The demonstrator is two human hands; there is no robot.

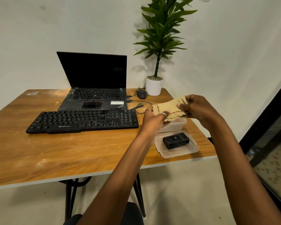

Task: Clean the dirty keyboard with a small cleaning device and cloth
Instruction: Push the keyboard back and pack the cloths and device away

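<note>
— What colour is the keyboard?
— Black, with pale lettering. The laptop is black too, with one red dot among its keys.
— And the cloth?
— Plain tan. The bench is orange-brown wood grain, streaked with pale smudges.
— The small device?
— Black, on a cloudy translucent lid. Behind, green leaves over a white pot.

Ring on left grip, perhaps dark trousers
</note>
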